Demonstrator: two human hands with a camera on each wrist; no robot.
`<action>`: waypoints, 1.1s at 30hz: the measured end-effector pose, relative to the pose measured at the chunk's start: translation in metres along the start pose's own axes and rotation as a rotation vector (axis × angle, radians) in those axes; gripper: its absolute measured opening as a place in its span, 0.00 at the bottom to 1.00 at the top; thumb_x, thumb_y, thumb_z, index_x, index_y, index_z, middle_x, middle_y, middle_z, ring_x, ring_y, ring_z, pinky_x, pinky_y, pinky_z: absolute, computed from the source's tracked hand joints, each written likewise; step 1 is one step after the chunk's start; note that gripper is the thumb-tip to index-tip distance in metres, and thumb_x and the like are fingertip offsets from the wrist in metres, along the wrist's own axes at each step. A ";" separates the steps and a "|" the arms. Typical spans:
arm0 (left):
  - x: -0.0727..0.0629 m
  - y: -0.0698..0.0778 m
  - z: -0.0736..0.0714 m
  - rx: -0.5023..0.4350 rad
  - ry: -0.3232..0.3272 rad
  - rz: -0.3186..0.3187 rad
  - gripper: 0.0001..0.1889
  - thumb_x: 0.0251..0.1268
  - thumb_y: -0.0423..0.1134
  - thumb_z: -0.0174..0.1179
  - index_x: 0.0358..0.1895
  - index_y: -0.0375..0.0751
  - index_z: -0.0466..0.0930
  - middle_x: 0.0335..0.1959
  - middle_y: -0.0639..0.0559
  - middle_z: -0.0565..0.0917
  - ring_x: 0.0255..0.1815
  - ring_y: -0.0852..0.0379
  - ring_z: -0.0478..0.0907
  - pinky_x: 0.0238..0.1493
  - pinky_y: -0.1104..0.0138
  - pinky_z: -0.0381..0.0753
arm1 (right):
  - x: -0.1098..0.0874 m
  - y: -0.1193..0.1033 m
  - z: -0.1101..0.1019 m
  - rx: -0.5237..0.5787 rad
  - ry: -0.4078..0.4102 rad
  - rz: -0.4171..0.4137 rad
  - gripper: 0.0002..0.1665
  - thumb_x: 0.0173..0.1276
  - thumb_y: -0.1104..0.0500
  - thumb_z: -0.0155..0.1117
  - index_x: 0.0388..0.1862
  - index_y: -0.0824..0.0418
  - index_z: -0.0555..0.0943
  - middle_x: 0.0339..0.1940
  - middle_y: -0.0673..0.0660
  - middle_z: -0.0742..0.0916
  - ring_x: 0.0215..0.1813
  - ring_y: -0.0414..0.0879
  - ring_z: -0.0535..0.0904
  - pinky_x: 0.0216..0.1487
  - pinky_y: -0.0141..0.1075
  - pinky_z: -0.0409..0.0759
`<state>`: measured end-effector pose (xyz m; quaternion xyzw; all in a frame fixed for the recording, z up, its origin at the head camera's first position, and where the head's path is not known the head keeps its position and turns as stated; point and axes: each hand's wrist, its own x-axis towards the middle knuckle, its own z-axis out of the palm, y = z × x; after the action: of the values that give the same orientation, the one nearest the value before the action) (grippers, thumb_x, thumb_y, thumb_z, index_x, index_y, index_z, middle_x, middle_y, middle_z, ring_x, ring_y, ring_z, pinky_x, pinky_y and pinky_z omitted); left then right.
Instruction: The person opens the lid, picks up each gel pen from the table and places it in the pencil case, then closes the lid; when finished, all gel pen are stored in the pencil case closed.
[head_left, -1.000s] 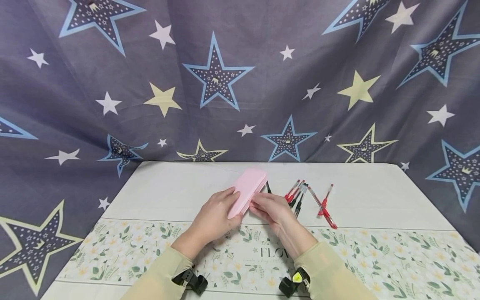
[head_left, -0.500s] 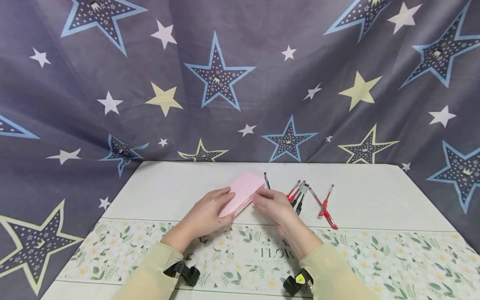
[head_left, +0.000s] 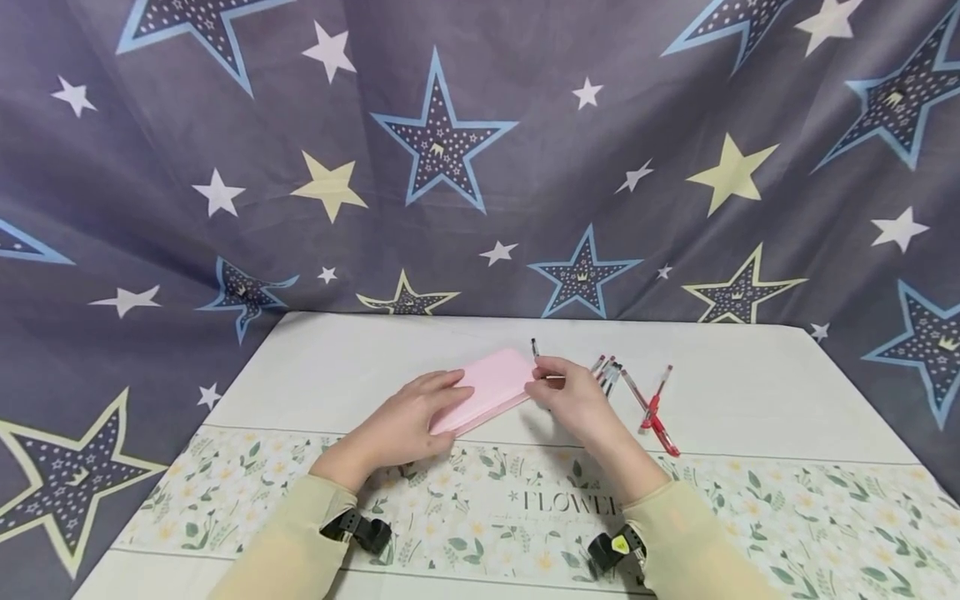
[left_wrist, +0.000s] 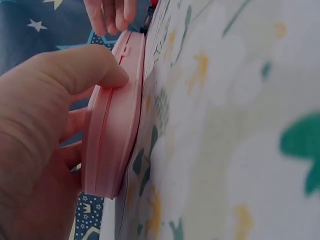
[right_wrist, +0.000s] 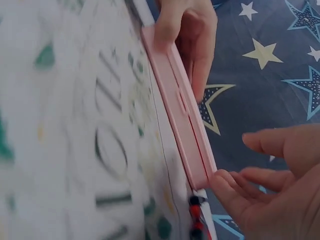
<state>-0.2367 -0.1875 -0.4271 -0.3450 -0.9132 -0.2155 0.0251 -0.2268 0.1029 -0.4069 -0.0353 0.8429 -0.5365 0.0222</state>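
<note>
Fingers of my left hand [head_left: 393,421] grip the pink case [head_left: 495,377] toward the bench's [head_left: 360,350] far edge, my right hand [head_left: 577,400] loosely touches its end, and opening it, apparently underway, needs the lid lifted.

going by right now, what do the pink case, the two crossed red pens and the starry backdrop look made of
Pink case: likely hard plastic, smooth and satiny; its edges look moulded.
Crossed red pens: probably plastic, as the barrels seem partly see-through; finish too small to judge.
Starry backdrop: seemingly matte cloth, hanging in soft folds; fibre unclear.
</note>
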 end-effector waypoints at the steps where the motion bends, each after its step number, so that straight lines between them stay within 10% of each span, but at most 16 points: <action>1: 0.000 0.000 -0.001 -0.002 -0.002 0.006 0.38 0.61 0.39 0.69 0.79 0.41 0.78 0.85 0.38 0.68 0.84 0.33 0.64 0.81 0.38 0.64 | 0.000 0.001 -0.002 -0.039 -0.004 -0.019 0.33 0.80 0.60 0.71 0.80 0.68 0.76 0.67 0.64 0.86 0.70 0.60 0.82 0.70 0.53 0.81; 20: -0.002 -0.005 -0.008 -0.124 -0.067 0.030 0.38 0.62 0.43 0.70 0.79 0.44 0.78 0.85 0.42 0.68 0.82 0.37 0.68 0.78 0.40 0.70 | -0.002 0.013 0.002 -0.401 -0.090 -0.162 0.44 0.76 0.54 0.78 0.84 0.67 0.72 0.79 0.68 0.78 0.78 0.64 0.75 0.78 0.59 0.72; 33: -0.003 0.000 -0.013 -0.227 -0.105 -0.018 0.35 0.70 0.43 0.68 0.81 0.48 0.77 0.85 0.44 0.68 0.84 0.37 0.65 0.80 0.39 0.66 | 0.001 0.015 0.005 -0.537 -0.011 -0.192 0.48 0.71 0.50 0.84 0.82 0.66 0.74 0.60 0.66 0.85 0.56 0.58 0.81 0.57 0.54 0.81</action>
<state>-0.2359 -0.1947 -0.4157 -0.3481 -0.8861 -0.2994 -0.0639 -0.2278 0.1046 -0.4221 -0.1222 0.9475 -0.2936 -0.0343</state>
